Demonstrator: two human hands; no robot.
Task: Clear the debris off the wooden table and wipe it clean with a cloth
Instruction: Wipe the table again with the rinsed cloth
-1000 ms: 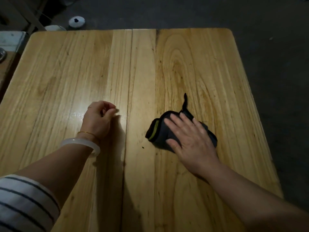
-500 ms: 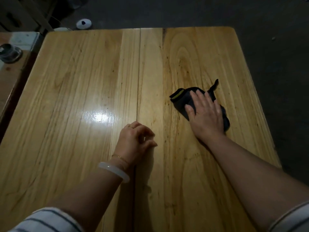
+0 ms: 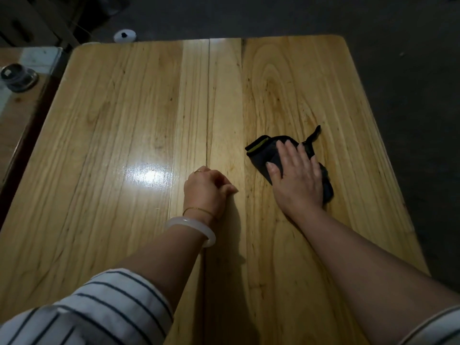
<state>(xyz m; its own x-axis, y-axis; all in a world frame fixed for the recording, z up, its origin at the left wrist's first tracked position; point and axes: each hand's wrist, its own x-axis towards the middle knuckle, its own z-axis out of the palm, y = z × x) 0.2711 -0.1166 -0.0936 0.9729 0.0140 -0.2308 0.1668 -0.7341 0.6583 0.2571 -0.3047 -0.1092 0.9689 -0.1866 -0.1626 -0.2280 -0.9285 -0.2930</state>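
A dark cloth [image 3: 263, 151] with a yellow-green edge lies bunched on the right half of the wooden table [image 3: 124, 120]. My right hand [image 3: 296, 175] lies flat on top of the cloth, fingers together and stretched out, pressing it onto the wood. Its palm hides the cloth's middle. My left hand [image 3: 206, 189] rests near the table's centre seam as a loose fist, a white bangle and thin gold chain at the wrist. I cannot see anything inside the fist.
A second wooden surface at the far left carries a round glass jar [image 3: 16, 75]. A white round object [image 3: 125, 35] lies on the dark floor beyond the table's far edge. Dark floor runs along the table's right edge.
My right hand slid the cloth away from me over the right half of the table between the first two frames, then a little nearer. The left fist shifted towards the centre seam.
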